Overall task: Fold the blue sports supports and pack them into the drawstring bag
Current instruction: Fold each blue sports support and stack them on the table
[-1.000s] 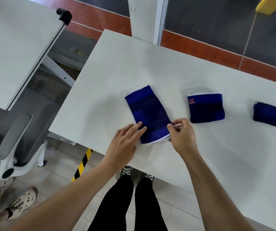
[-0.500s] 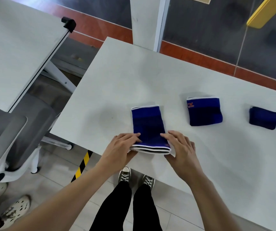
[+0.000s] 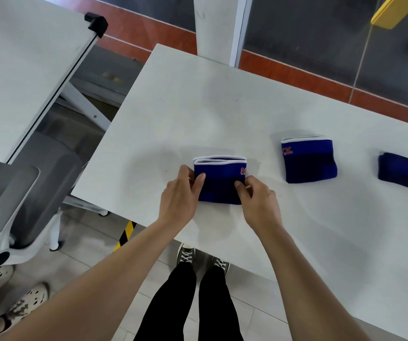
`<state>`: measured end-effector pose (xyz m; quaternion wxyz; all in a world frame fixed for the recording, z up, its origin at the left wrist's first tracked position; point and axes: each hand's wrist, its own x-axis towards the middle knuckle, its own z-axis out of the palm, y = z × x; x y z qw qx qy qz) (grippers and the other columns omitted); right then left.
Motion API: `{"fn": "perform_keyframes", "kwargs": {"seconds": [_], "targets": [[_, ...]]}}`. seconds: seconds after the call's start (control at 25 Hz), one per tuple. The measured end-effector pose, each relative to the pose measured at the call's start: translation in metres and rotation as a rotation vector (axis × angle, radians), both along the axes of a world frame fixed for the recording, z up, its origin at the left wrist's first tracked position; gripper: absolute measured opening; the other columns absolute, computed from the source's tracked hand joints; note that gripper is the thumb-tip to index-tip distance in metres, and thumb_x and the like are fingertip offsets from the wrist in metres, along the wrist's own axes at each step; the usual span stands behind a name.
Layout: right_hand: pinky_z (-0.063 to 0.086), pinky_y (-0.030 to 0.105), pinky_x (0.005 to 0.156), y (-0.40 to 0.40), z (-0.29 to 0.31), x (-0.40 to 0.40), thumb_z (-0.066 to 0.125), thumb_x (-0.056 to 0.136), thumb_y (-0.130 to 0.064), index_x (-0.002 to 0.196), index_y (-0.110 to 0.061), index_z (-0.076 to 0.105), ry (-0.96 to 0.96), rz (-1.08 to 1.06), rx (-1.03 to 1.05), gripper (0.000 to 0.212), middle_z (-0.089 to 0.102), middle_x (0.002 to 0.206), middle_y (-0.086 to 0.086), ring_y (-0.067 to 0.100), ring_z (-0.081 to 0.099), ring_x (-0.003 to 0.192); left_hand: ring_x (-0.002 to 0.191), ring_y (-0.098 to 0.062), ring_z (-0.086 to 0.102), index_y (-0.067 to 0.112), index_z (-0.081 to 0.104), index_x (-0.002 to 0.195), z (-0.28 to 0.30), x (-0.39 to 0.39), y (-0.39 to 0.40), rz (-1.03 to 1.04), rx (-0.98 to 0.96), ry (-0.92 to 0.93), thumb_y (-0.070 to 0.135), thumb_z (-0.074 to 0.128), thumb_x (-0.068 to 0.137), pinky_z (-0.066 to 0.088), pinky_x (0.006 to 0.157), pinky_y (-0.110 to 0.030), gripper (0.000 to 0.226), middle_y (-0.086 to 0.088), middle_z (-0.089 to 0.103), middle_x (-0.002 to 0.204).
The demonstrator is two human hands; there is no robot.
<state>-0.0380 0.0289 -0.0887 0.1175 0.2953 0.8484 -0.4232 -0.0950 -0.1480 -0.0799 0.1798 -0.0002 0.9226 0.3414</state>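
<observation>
The folded support point(image 3: 219, 182) is pinched at nine o'clock by the left hand point(image 3: 179, 193) and at three o'clock by the right hand point(image 3: 257, 199), apparently so the fold is kept from springing open.

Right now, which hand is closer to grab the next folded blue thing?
Right, probably. The right hand grips the folded support on the side toward the second folded support, farther right on the table. The left hand would have to cross over.

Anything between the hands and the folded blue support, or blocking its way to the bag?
Nothing between them: left hand and right hand already pinch the folded blue sports support on the white table. No drawstring bag is in view, so that path can't be judged.
</observation>
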Motion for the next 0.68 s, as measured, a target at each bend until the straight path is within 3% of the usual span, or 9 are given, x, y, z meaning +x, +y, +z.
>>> {"fn": "perform_keyframes", "kwargs": {"seconds": [0.2,0.28,0.4,0.52,0.6,0.68], "targets": [[0.054,0.043,0.072,-0.007,-0.007,-0.011,0.048,0.099,-0.052,0.087,-0.020,0.057,-0.059,-0.041,0.112,0.036,0.068,0.084,-0.001,0.027,0.063,0.080,0.083,-0.026,0.063,0.018,0.048,0.105,-0.004,-0.008,0.006,0.071,-0.044,0.000,0.049,0.046,0.101,0.042,0.068,-0.033,0.031,0.003,0.065,0.088],[0.049,0.040,0.071,-0.009,-0.008,-0.016,0.048,0.099,-0.055,0.088,-0.020,0.057,-0.102,-0.049,0.154,0.038,0.068,0.085,0.001,0.030,0.063,0.081,0.089,-0.026,0.059,0.015,0.051,0.111,-0.002,-0.009,0.005,0.046,-0.056,0.237,0.043,0.052,0.100,0.045,0.071,-0.035,0.029,0.000,0.062,0.097],[0.044,0.037,0.070,-0.012,-0.008,-0.020,0.048,0.098,-0.055,0.095,-0.019,0.060,-0.157,-0.056,0.215,0.039,0.070,0.091,0.005,0.033,0.062,0.084,0.111,-0.033,0.057,0.013,0.061,0.126,-0.014,0.002,0.011,-0.373,-0.188,0.631,0.029,0.056,0.101,0.046,0.093,-0.042,0.031,-0.008,0.061,0.129],[0.043,0.037,0.072,-0.020,-0.003,-0.020,0.049,0.098,-0.055,0.100,-0.020,0.060,-0.145,-0.078,0.257,0.036,0.072,0.096,0.005,0.033,0.065,0.089,0.149,-0.032,0.031,0.021,0.043,0.151,-0.034,0.015,0.012,-0.596,-0.306,0.531,0.031,0.047,0.104,0.033,0.115,-0.044,0.049,-0.005,0.033,0.163],[0.041,0.036,0.071,-0.022,0.001,-0.021,0.052,0.097,-0.054,0.100,-0.021,0.056,-0.135,-0.110,0.267,0.034,0.070,0.095,0.002,0.030,0.065,0.088,0.155,-0.029,0.015,0.024,0.029,0.158,-0.038,0.018,0.012,-0.575,-0.329,0.421,0.032,0.040,0.105,0.023,0.123,-0.043,0.054,-0.003,0.018,0.168],[0.040,0.035,0.069,-0.022,0.005,-0.019,0.054,0.096,-0.055,0.098,-0.020,0.054,-0.117,-0.144,0.280,0.035,0.068,0.093,0.001,0.027,0.062,0.084,0.156,-0.028,0.011,0.024,0.026,0.158,-0.034,0.018,0.013,-0.564,-0.322,0.377,0.031,0.041,0.104,0.020,0.124,-0.043,0.057,-0.002,0.014,0.169]]}}
